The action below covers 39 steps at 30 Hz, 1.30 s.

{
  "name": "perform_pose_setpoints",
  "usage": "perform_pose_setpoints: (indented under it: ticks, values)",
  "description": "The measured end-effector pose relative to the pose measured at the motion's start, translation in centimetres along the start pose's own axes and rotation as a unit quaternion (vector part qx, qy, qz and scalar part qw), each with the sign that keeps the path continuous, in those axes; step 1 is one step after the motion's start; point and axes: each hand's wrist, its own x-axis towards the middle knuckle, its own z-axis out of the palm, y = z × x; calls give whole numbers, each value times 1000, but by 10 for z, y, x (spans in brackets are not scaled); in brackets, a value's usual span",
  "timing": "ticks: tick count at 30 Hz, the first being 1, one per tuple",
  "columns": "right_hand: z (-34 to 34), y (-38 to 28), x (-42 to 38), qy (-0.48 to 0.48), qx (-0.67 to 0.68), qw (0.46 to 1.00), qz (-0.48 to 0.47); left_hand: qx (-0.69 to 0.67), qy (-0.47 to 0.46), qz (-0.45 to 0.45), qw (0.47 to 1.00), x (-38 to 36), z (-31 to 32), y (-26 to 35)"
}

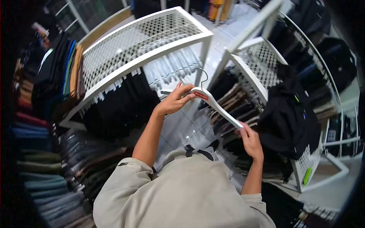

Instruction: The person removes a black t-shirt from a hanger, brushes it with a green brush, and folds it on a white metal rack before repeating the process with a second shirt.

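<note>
A white clothes hanger (220, 109) with a red label and a metal hook is held up in front of me. My left hand (176, 100) is closed around it near its middle, beside the label. A dark-tipped end pokes out left of that hand, partly hidden behind the fingers. My right hand (251, 142) pinches the hanger's right end, with the thumb and fingers pressed together. No garment hangs on it. Behind my left hand, a row of white hangers (171, 68) hangs under a white mesh-topped rack (142, 36).
Dark garments (119, 104) hang below the rack at left, and folded clothes (42, 186) are stacked beside me. On the right, a black garment pile (291, 114) lies over another white rack (249, 78). Glossy floor tiles (182, 127) show between the racks.
</note>
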Motion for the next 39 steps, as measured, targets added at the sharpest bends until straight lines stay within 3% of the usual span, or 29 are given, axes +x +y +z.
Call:
perform_pose_setpoints:
  ticks: [1,2,3,5,7,8,9,11,15,21,23,25,28,32,39]
  values:
    - [12,5,8,-77,175,980,50,1,17,-10,1000,-9,-12,-11]
    - [22,15,15,-147,237,958,71,-31,30,-20,999,-18,-21,-25]
    - [35,12,21,-162,249,950,94,-64,42,-28,997,-26,-27,-36]
    - [70,7,27,-123,252,958,54,-16,95,-58,994,-41,-36,-38]
    - [93,-10,32,-95,192,976,36,40,306,-21,951,-51,-28,-37]
    - [106,-7,33,-84,172,981,9,95,355,-19,930,-56,-22,-39]
    - [117,-2,39,-71,151,986,-23,84,380,-35,920,-61,-14,-42]
    - [137,1,40,-81,188,979,3,53,402,-44,913,-72,6,-42]
    - [170,3,49,-84,199,976,1,-60,372,-67,924,-84,33,-41]
    - [197,-11,60,-62,170,983,-33,-94,319,-106,937,-93,35,-49]
    - [206,-7,61,-95,192,977,14,-91,320,-111,937,-94,36,-55]
    - [221,2,64,-102,196,975,-5,-89,320,-115,936,-96,38,-68]
    - [246,8,66,-168,346,922,38,-117,333,-108,930,-102,45,-95]
    - [283,4,78,-187,368,909,62,-126,325,-182,919,-114,45,-118]
    - [341,-13,137,-149,355,923,-5,-130,335,-206,910,-113,19,-116]
